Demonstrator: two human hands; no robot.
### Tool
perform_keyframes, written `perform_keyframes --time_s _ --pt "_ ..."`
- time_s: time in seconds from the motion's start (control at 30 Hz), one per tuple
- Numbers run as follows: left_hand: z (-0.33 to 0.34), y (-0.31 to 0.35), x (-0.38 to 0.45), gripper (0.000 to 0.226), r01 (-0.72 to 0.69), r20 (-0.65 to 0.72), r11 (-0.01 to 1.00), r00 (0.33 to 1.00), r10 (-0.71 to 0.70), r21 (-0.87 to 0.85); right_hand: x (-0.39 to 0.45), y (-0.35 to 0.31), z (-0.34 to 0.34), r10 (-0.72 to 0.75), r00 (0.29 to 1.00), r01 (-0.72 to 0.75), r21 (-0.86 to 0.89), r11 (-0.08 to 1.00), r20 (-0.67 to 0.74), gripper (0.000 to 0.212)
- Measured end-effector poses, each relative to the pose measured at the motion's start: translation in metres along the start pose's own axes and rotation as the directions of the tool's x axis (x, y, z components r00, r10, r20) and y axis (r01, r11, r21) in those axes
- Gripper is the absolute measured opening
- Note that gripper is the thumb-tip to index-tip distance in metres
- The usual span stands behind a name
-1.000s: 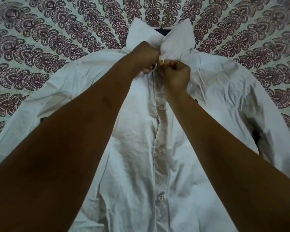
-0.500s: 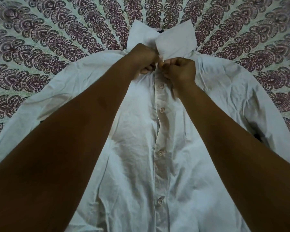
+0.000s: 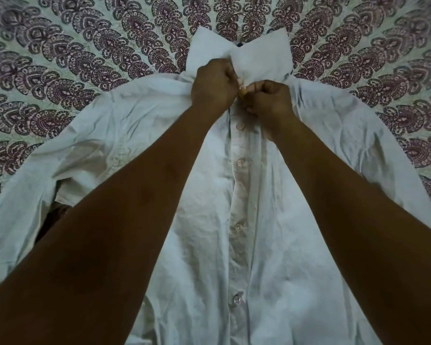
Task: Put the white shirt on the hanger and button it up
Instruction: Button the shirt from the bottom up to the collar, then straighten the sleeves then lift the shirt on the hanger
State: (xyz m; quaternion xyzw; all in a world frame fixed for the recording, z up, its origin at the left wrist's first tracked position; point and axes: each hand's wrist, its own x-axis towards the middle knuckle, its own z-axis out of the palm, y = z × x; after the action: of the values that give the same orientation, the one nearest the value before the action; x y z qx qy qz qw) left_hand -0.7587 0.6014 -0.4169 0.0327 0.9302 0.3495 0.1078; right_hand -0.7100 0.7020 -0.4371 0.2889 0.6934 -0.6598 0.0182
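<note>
Pinching at the throat of the white shirt (image 3: 296,245), both hands are closed tight on cloth: the left hand (image 3: 213,83) grips the collar band on its side, the right hand (image 3: 269,99) holds the opposite edge, fingertips meeting at what looks like the top button, which the fingers hide. The shirt lies flat, front up, on the patterned bedspread (image 3: 60,70), collar (image 3: 261,58) at the far end, with the hanger hook (image 3: 237,17) poking out beyond it. Buttons down the placket (image 3: 239,195) look done already. To finish well, I'd say keep the band pulled taut, tip the button edgewise and feed it through, not yanking. Sleeves spread left and right to the frame edges; bare bedspread lies far, left and right, so there is plenty of room to shift elbows.
</note>
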Motion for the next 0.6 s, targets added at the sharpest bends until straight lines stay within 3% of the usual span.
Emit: perform_keyframes --time_s 0.07,0.13,0.27,0.43,0.6 --pt "0.001 -0.006 -0.003 0.006 -0.076 -0.049 0.997 0.996 0.077 0.019 0.002 0.001 -0.001 0.042 0.999 -0.042 -0.022 0.999 -0.002 0.024" --pt "0.000 -0.011 -0.004 0.007 -0.067 -0.081 0.998 0.994 0.067 -0.004 0.003 0.001 0.000 0.047 0.998 -0.049 -0.049 0.998 -0.037 0.020" --pt "-0.006 -0.014 -0.012 0.015 -0.030 -0.069 0.996 0.997 0.024 -0.084 -0.009 -0.006 -0.005 -0.065 0.992 0.045 -0.168 0.985 -0.110 0.009" --pt "-0.016 -0.015 -0.058 0.018 -0.053 -0.070 0.986 0.997 0.043 -0.158 -0.073 0.002 -0.032 -0.198 0.975 0.154 -0.342 0.927 -0.097 0.034" --pt "-0.022 -0.010 -0.145 0.032 -0.082 -0.049 0.978 0.996 0.074 -0.191 -0.162 0.028 -0.061 -0.272 0.957 0.208 -0.424 0.881 -0.096 0.044"
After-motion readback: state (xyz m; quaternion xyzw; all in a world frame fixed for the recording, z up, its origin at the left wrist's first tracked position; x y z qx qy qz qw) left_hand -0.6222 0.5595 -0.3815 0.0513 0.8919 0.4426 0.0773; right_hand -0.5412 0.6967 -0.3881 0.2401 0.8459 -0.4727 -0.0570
